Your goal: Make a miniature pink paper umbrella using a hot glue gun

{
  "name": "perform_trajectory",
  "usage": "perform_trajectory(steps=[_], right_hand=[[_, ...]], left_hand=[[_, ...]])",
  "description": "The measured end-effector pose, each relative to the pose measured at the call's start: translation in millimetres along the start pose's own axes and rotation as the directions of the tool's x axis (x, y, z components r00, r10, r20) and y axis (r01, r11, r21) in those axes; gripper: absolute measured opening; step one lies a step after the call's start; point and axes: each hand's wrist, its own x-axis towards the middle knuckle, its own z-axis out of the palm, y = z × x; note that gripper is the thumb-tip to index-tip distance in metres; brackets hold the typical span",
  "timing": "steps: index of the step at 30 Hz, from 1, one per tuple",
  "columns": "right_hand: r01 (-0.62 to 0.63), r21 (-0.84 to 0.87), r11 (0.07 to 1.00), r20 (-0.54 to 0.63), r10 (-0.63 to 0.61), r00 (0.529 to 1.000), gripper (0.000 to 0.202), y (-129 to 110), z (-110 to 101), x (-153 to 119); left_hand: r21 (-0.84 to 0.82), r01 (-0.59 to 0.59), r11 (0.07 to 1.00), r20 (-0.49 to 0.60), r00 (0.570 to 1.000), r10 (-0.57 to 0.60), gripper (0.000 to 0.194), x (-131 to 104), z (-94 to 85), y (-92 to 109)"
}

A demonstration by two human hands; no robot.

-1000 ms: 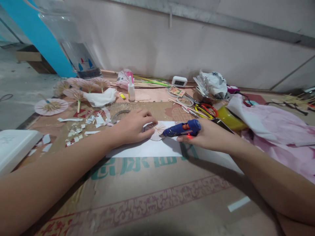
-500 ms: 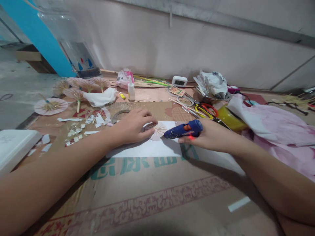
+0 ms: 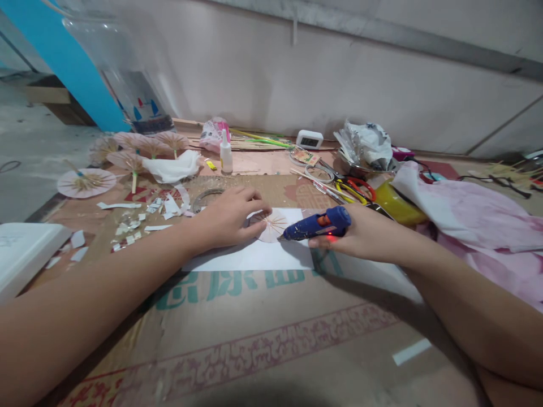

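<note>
Cardboard-covered worktop (image 3: 263, 316) against a pale wall, strewn with craft litter.

Item 1: left hand (image 3: 231, 217), fingers curled down, pinning a small pink paper parasol (image 3: 271, 225) flat onto a white paper sheet (image 3: 254, 257); fingertips rested on the parasol's near edge.

Item 2: right hand (image 3: 360, 234), closed round a blue hot-glue gun (image 3: 318, 224), red lamp lit, nozzle aimed at the parasol's ribs just beside the left fingertips. Whether the nozzle touched the paper could not be told.

Item 3: beyond the right hand, scissors (image 3: 354, 189) with red and yellow handles, a yellow bowl (image 3: 396, 206), pink fabric (image 3: 475, 226). Beyond the left hand, a small glue bottle (image 3: 226, 154), finished parasols (image 3: 87, 182), white paper scraps (image 3: 139, 217).

Hazards, as judged: the hot nozzle stood close to the pinning fingers, so a slip or a long bead could burn them. Excess glue might soak the thin paper, bond the parasol to the sheet beneath, or leave strings across the ribs. Heavy pressure from the left hand could snap the fine ribs. The pink fabric lay near the right forearm and might catch a drip.
</note>
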Motion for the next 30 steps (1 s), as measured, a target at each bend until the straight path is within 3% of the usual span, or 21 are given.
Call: perform_trajectory(steps=[16,24,30], right_hand=[[-0.005,-0.06,0.998,0.013,0.006,1.0,0.035,-1.8,-2.4,-2.1],[0.05,-0.109,0.993,-0.008,-0.051,0.999,0.033,3.0,-1.6,-4.8],[0.046,-0.061,0.997,0.014,-0.045,0.999,0.036,5.0,-6.4,-4.7]], left_hand=[[0.009,0.003,1.0,0.005,1.0,-0.003,0.037,0.6,-0.7,0.6],[0.01,0.009,1.0,0.012,1.0,-0.009,0.037,0.8,-0.7,0.8],[0.009,0.012,1.0,0.02,1.0,-0.013,0.037,1.1,-1.3,1.0]])
